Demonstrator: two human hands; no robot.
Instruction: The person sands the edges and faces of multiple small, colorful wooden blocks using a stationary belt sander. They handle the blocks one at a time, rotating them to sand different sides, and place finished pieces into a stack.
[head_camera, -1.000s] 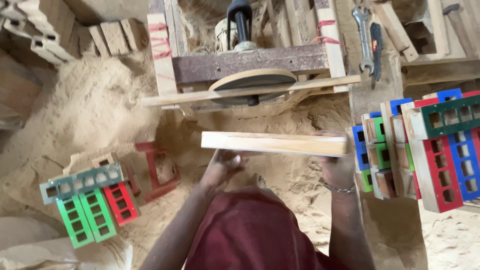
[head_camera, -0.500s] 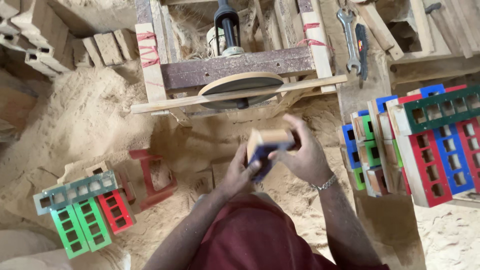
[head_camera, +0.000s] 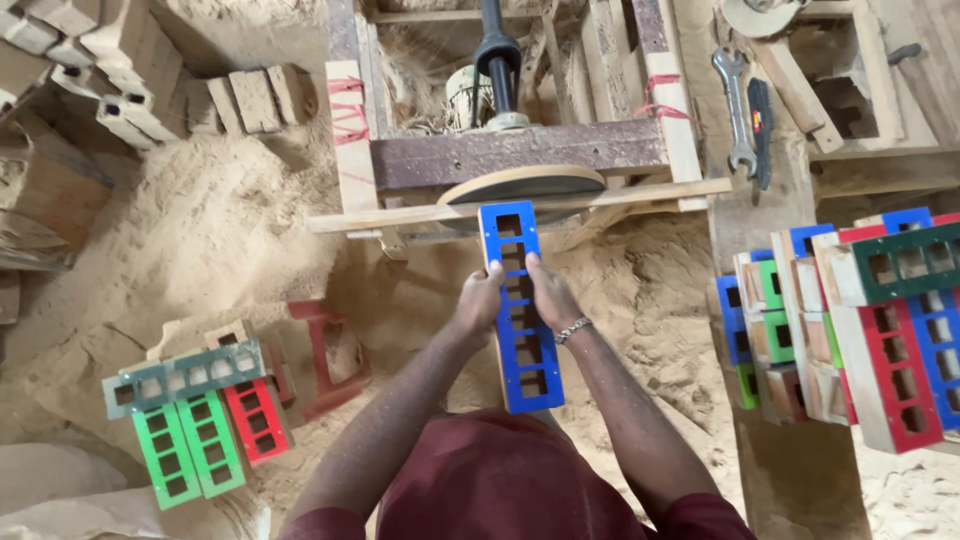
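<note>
— What's changed in the last second?

— The long wooden piece was held crosswise, edge up; now the blue frame stands lengthwise at the middle of the frame, painted face up, its top end at the sanding disc.

— And the hands?

— Left hand and right hand grip its two long edges, fingers closed on it.

— Nearby?

— Green and red frames lower left; a coloured stack right, all amid sawdust.

Maroon short-sleeved shirt, silver bracelet (right wrist), bare forearms.
</note>
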